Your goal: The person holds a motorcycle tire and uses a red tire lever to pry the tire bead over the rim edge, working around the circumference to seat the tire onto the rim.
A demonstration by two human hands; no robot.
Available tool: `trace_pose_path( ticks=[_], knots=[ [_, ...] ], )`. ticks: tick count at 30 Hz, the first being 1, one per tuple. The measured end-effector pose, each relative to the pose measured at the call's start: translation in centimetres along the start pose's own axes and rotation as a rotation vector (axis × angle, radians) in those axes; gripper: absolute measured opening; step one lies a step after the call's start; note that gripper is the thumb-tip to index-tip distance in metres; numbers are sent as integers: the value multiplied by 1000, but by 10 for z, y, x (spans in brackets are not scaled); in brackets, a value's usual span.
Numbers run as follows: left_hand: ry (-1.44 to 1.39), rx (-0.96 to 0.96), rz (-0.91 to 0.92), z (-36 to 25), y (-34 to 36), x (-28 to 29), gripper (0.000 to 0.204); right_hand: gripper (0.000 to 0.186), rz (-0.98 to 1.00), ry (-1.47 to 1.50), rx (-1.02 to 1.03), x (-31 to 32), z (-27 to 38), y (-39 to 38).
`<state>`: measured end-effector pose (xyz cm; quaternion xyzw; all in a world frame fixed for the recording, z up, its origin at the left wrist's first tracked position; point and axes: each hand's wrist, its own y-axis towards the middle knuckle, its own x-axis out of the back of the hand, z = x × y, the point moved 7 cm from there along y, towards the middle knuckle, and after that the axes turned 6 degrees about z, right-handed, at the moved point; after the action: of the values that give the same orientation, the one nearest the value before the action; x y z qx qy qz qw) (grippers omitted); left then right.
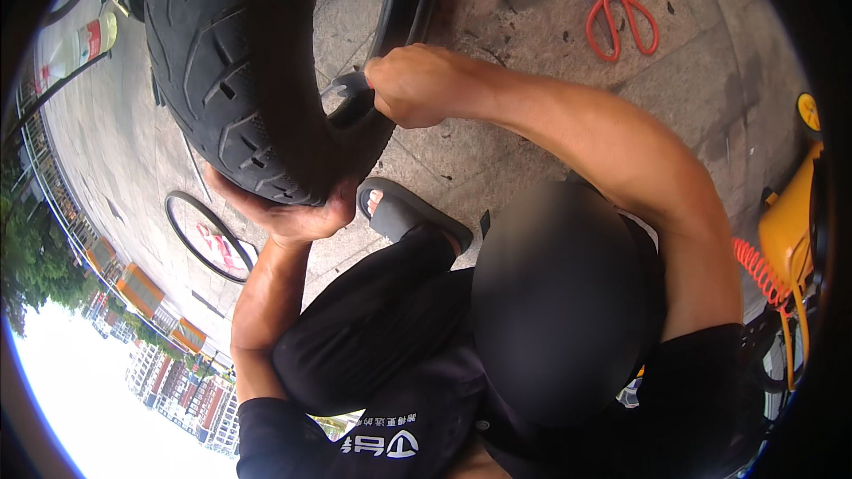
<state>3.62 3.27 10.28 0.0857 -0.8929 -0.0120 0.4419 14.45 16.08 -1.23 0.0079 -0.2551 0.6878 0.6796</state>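
Note:
A black treaded tyre (204, 80) stands in the upper left of my view. My left hand (288, 208) cups its lower edge, fingers curved round the tread. My right hand (413, 84) is closed at the tyre's inner edge, beside a small grey piece (342, 89) inside the opening; what its fingers grip is hidden. Beyond the opening a dark curved band (404, 0) runs upward. A grey slide sandal (399, 217) is on my foot below the tyre.
Red-handled scissors (606, 35) lie on the paving (568, 133) at upper right. A thin black ring (186, 239) lies at left. A yellow machine (781, 213) with a red coiled hose (754, 266) stands at right. A bottle (93, 40) and a railing (80, 231) are at far left.

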Motion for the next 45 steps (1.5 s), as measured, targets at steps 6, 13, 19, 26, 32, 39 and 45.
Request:
trace_pose_path(
  ticks=[6,13,19,26,32,39,45],
  knots=[
    [-41,35,12,14,-14,-2,127,22,7,22,-61,-4,1,-14],
    [-493,240,-152,-30,51,44,128,21,-178,73,-127,-5,-27,-34],
    [-6,221,260,-75,162,52,94,16,-320,31,-35,-15,-28,-37],
    [-231,66,-68,-68,140,59,91,17,-536,85,-113,20,-61,-57],
    [-248,202,-96,-26,99,10,103,16,-612,-33,-158,43,-88,-59],
    [-202,38,0,-9,41,-24,96,21,-560,-233,-354,66,-116,-48],
    [-260,43,20,-5,37,-32,101,20,-429,-112,-315,31,-89,-40]
  ],
)
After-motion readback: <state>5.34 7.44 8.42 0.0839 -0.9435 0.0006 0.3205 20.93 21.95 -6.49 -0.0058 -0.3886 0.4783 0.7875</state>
